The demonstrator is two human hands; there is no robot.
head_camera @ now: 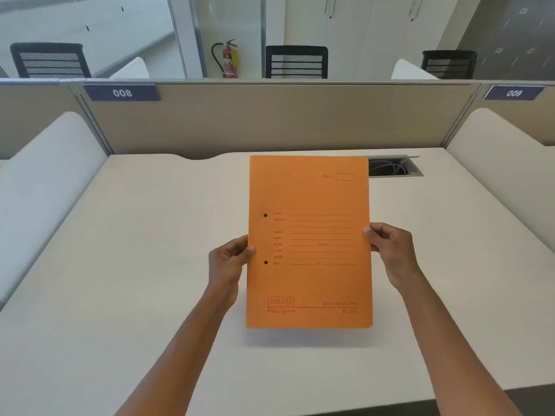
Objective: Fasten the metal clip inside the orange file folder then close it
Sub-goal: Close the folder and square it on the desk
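The orange file folder [309,199] is closed and held a little above the white desk [150,250], its printed front cover facing me. Two small dark holes sit near its left edge. My left hand [228,262] pinches the folder's left edge, thumb on top. At the right edge my right hand [390,250] grips it the same way. The metal clip is inside the folder and hidden from view.
A beige partition [270,115] with labels 008 and 009 runs behind the desk. An open cable tray [396,166] lies just right of the folder's top corner. White side dividers [51,163] flank the desk. Office chairs and a fire extinguisher stand beyond.
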